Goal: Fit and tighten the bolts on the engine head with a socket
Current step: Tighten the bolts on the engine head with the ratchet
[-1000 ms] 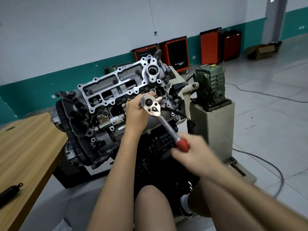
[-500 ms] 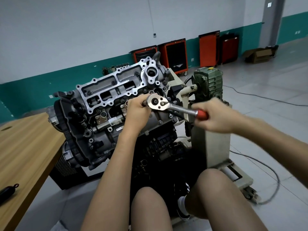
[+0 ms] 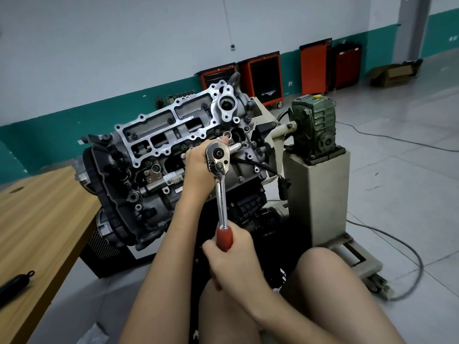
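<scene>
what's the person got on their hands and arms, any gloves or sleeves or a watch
Nothing worn shows. The left hand and the right hand have no gloves, and no sleeve, watch, bracelet or ring is in view on either side up to the frame edge.

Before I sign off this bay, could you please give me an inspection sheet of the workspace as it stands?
surface: wooden table at left, beside the engine.
job's things: engine head tilted on its stand; ratchet with socket extension set against the head's right end.
clutter: black cylinder near the table's front edge.
grips: left hand holds the ratchet's head; right hand grips its red handle.
cables: grey cable looped on the floor at right; another cable farther back.
surroundings: green gearbox, red tool cabinets, cardboard box by the wall.
</scene>
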